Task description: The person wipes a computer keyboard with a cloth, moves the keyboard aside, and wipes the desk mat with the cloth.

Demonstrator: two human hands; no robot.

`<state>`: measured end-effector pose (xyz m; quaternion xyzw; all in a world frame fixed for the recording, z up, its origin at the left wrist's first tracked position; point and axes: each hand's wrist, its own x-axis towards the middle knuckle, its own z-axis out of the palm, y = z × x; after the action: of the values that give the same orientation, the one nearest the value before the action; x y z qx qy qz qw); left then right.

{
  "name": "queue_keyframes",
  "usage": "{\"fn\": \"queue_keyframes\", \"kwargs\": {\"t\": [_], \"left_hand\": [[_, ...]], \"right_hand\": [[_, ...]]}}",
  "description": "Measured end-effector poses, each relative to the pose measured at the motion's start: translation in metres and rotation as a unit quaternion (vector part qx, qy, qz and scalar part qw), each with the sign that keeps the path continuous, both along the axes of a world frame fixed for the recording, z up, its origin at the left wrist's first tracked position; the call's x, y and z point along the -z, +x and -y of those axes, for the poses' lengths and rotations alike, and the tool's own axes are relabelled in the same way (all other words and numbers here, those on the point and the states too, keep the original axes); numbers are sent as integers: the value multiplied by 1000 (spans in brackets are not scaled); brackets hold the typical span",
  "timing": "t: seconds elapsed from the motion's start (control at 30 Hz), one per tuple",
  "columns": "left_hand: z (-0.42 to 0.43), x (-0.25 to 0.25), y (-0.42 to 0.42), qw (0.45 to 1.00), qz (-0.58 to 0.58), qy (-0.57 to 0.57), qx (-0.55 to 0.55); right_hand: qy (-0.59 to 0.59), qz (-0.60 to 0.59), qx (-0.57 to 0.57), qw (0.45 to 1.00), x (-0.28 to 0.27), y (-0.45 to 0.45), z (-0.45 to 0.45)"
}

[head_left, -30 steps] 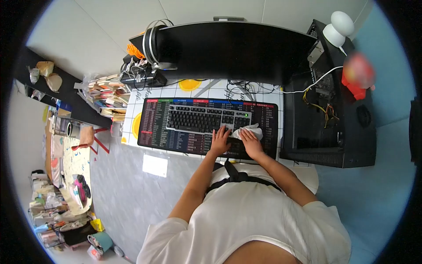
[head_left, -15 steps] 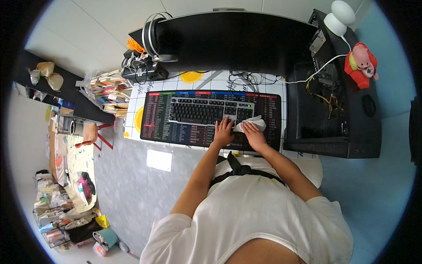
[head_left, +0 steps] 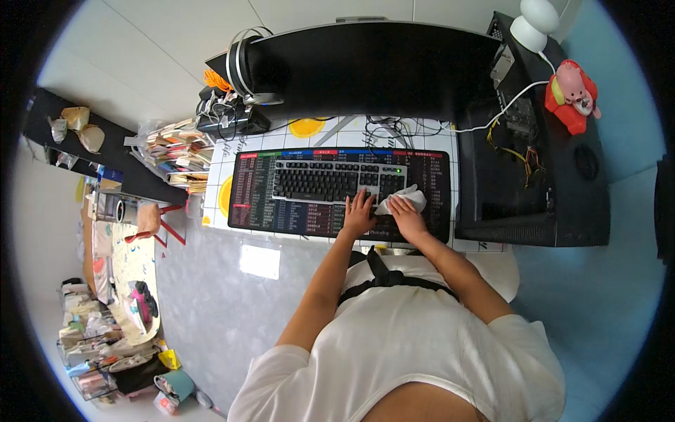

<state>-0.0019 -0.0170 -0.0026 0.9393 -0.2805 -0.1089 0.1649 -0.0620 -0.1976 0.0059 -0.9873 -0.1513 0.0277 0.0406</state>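
White grid-patterned desk cover (head_left: 219, 165) printed with orange slices; dark curved monitor (head_left: 373, 70) at the back, headphones (head_left: 241, 70) hung at its left end. Opened black PC tower (head_left: 569, 211) at right, yellow wires exposed, red-and-pink pig figure (head_left: 575, 95) on top. Black text-printed desk mat (head_left: 429, 165) bears a grey-framed keyboard (head_left: 316, 181), green indicator lit at its upper right.

Left hand (head_left: 359, 216): fingers spread, tips over the keyboard's near edge, left of the number pad; palm empty-looking. Right hand (head_left: 408, 218): fingers close together, laid over a crumpled white cloth (head_left: 415, 193) at the keyboard's near right corner; gripped or merely pressed, cannot tell.
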Motion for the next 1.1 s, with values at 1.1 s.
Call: {"fn": "queue_keyframes", "kwargs": {"t": [1.1], "left_hand": [[3,0,4,1000,-18,3,-6]], "right_hand": [[-10,99,-5,995,5,4,1]]}}
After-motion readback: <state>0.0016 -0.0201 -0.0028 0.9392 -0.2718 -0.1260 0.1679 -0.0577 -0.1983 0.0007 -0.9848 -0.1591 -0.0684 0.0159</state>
